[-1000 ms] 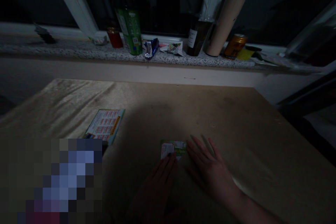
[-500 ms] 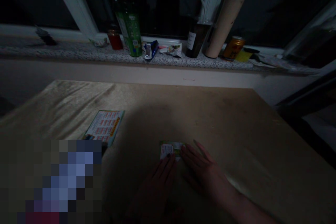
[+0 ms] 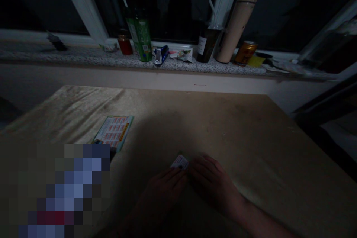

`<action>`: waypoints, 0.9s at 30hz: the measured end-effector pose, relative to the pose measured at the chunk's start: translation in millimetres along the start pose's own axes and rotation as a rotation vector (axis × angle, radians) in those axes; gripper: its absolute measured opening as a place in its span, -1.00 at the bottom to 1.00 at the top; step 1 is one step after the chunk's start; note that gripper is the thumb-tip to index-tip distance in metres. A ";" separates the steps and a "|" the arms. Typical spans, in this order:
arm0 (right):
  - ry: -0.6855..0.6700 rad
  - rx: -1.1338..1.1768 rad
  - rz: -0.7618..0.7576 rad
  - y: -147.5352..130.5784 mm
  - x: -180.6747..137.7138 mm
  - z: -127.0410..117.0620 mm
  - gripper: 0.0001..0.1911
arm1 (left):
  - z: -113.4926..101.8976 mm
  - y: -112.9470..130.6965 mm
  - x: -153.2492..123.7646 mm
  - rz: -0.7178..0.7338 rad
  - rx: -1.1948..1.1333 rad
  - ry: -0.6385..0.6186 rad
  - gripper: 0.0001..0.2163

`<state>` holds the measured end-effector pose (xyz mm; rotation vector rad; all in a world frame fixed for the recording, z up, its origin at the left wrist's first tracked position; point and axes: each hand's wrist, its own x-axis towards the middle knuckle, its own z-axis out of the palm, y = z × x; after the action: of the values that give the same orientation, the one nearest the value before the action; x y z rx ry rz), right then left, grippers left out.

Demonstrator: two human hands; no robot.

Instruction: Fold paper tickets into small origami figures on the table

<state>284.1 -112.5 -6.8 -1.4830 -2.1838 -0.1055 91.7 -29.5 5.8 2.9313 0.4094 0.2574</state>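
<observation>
A small folded piece of printed paper (image 3: 180, 161) lies on the table in my shadow, only its upper part showing. My left hand (image 3: 164, 187) covers its lower edge, fingers together and bent over it. At the paper's right side, my right hand (image 3: 209, 178) is curled, its fingers pressed together against the edge. Fingertips and thumbs are mostly hidden in the dark. To the left lies a printed sheet or booklet (image 3: 114, 130) with rows of red text, apart from both hands.
The table (image 3: 237, 126) has a shiny tan cover. A pixelated patch hides its lower left. Behind it, a granite sill (image 3: 97, 59) bears a green bottle (image 3: 142, 39), a red jar (image 3: 124, 44), wrappers (image 3: 182, 55), a dark cup (image 3: 205, 44), a pinkish tumbler (image 3: 237, 26) and an orange can (image 3: 245, 52).
The paper has turned and less of it shows. My right hand's outstretched fingers have curled in at its side. My left hand has bent over the lower edge. The view has shifted slightly.
</observation>
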 end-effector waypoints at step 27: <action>0.138 0.223 0.574 10.0 2.3 6.7 -0.77 | 0.9 10.6 0.6 0.053 -0.109 -0.082 -0.26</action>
<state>289.9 -104.3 -13.8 -1.8394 -1.5345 0.2158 95.2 -39.4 7.0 2.8368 0.2959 0.1610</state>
